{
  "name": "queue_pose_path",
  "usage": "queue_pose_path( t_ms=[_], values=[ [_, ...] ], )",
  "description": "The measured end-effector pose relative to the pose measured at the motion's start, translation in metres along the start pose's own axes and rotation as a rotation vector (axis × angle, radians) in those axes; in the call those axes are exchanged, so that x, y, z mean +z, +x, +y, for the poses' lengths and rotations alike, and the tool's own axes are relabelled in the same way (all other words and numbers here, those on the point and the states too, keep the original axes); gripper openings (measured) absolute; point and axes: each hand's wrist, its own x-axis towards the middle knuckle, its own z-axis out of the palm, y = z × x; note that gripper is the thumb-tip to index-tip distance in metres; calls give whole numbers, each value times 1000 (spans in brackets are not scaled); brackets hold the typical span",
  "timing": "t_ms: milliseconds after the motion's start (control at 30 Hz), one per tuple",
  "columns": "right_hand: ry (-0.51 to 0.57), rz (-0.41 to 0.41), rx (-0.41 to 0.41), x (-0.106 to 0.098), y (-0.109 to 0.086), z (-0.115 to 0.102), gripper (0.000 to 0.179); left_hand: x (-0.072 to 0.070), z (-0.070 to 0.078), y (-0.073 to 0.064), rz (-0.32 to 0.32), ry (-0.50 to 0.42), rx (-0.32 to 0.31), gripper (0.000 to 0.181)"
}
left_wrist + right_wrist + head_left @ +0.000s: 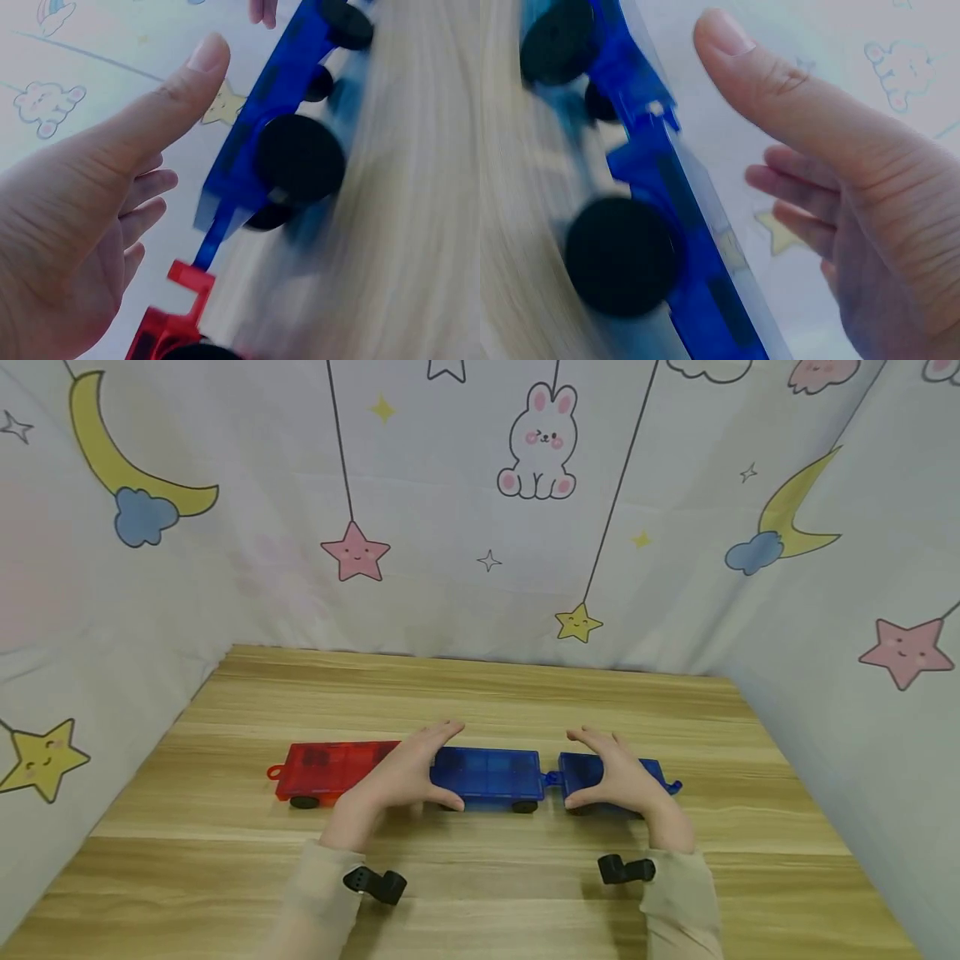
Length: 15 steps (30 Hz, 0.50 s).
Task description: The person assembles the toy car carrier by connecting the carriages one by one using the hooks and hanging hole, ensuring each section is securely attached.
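A translucent red toy train car (322,767) and two blue ones stand in a row on black wheels. My left hand (403,773) hovers over the joint of the red car and the middle blue car (491,772), covering it from the head view. Thumb and fingers are spread, holding nothing. A red coupling (196,283) meets the blue bar (211,244) in the left wrist view. My right hand (624,778) is above the right blue car (576,767), thumb and fingers apart and gripping nothing. A blue coupling (552,778) links the two blue cars.
The cars stand on a wood-grain table (480,860). A white cloth (450,610) printed with stars, moons and a rabbit rises behind and at both sides. A red loop (275,772) sticks out at the row's left end, a blue hook (674,787) at its right.
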Motion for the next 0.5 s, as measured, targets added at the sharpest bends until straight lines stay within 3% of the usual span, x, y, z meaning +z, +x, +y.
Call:
queue_pose_path(
  t_ms=[267, 500],
  values=[
    [-31, 31, -90, 28, 22, -40, 109, -18, -21, -12, 32, -52, -85, 123],
    [-73, -57, -190, 59, 47, -72, 106, -34, -37, -26, 79, -47, -146, 112]
  ],
)
